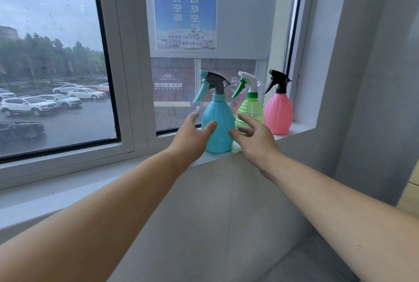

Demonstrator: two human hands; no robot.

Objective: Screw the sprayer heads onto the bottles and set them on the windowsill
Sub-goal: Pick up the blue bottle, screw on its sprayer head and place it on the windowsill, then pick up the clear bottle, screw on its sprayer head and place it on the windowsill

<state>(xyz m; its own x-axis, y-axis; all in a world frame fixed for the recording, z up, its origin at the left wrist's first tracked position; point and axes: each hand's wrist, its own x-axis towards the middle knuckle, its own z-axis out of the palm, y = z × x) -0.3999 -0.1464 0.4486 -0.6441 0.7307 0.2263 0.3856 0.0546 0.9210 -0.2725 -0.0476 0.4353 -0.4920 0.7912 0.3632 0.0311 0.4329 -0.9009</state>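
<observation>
My left hand [192, 133]: spread open beside blue bottle [218, 123];
My right hand [254, 135]: open, holding nothing;
Windowsill [292, 128]: blue, green bottle [250, 110], pink bottle [278, 113] upright

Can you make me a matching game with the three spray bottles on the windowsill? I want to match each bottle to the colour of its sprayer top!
Bottles:
1. blue bottle
2. green bottle
3. pink bottle

Sprayer tops:
A. all black
B. white with a green trigger
C. grey with a teal trigger

Right pairs: 1-C, 2-B, 3-A.

All three stand upright on the windowsill, and both hands are open beside the blue one.
</observation>
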